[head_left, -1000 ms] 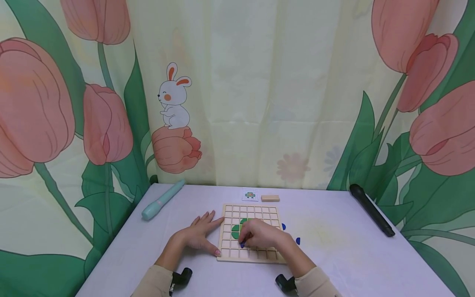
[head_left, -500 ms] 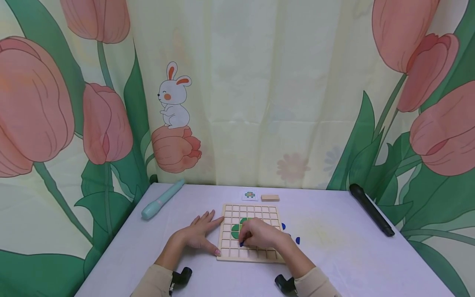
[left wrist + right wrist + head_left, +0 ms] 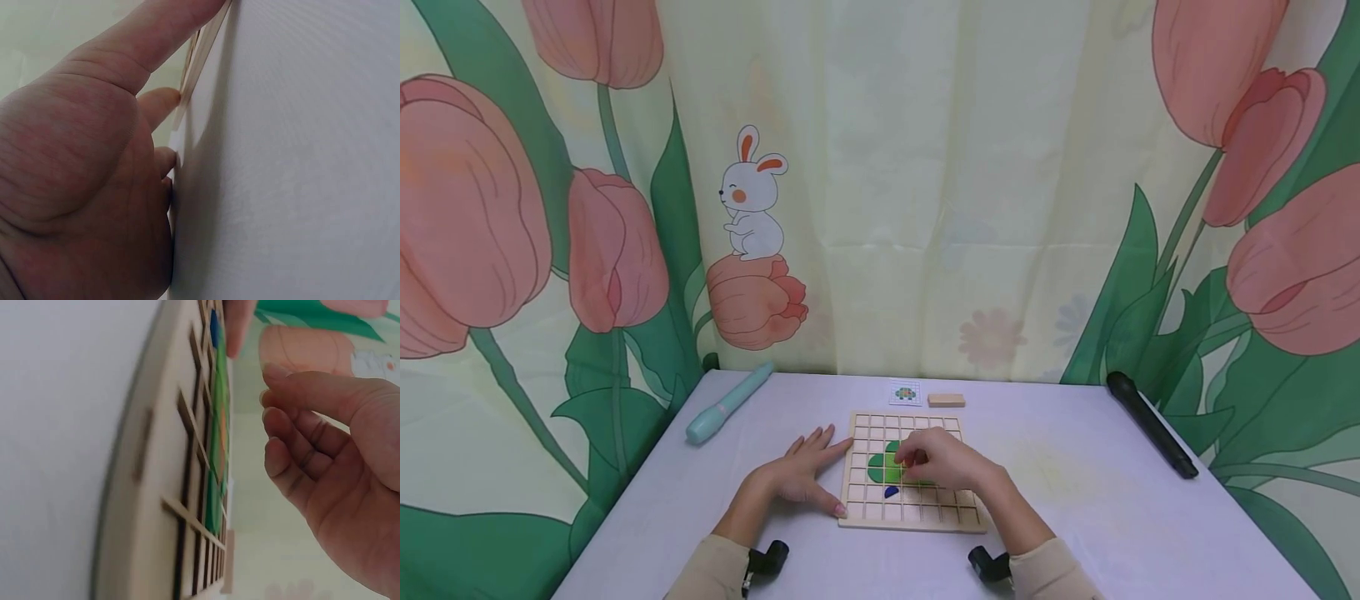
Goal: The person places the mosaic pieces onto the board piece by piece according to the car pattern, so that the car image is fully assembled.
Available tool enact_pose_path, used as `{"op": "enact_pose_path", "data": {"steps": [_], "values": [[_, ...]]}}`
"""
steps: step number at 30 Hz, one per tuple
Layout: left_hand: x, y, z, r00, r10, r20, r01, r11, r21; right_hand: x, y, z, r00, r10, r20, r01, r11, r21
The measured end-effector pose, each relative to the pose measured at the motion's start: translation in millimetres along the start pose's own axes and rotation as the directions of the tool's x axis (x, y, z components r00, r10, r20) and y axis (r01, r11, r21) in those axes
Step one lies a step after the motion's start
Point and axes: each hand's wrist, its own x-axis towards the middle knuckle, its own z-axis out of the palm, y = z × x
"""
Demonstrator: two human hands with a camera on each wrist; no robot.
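Note:
A wooden grid board (image 3: 910, 527) lies on the table, with green pieces (image 3: 876, 468) set in its middle cells. One dark blue piece (image 3: 891, 492) sits on the board just in front of the green ones. My left hand (image 3: 797, 475) rests flat with spread fingers, its thumb and index fingertip touching the board's left edge. Over the board hovers my right hand (image 3: 943, 458), fingers loosely bent; the right wrist view shows nothing held in that hand (image 3: 331, 450). It hides part of the green shape. An orange piece (image 3: 222, 434) shows among the green in the right wrist view.
Behind the board lie a small pattern card (image 3: 906, 393) and a wooden block (image 3: 946, 401). A light teal tapered stick (image 3: 730, 404) lies at the table's left, a black one (image 3: 1152, 425) at its right. A tulip-printed curtain (image 3: 887, 208) hangs behind the table.
My right hand has let go of the blue piece, which stays on the board, and has risen away to the right. Blue pieces right of the board are now hidden. The left hand stays put.

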Motion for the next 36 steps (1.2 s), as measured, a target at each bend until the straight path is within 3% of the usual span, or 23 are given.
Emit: {"op": "enact_pose_path", "data": {"steps": [8,19,30,36], "values": [[0.4,-0.1,1.1,1.000,0.001,-0.004,-0.001,1.000,-0.001,-12.8,18,-23,0.993,0.084,-0.082,-0.081,0.996,0.032],[1.1,0.2,2.2,1.000,-0.005,-0.004,0.005,1.000,-0.010,-34.3,42,-48,0.978,0.161,-0.133,-0.151,0.985,0.082],[1.0,0.1,1.7,1.000,-0.011,-0.002,0.011,1.000,-0.001,-49.8,61,-65,0.969,0.226,-0.102,-0.216,0.971,0.099],[0.7,1.5,0.6,1.000,-0.011,-0.004,0.011,1.000,0.001,-58.3,66,-69,0.958,0.286,-0.018,-0.282,0.953,0.108]]}}
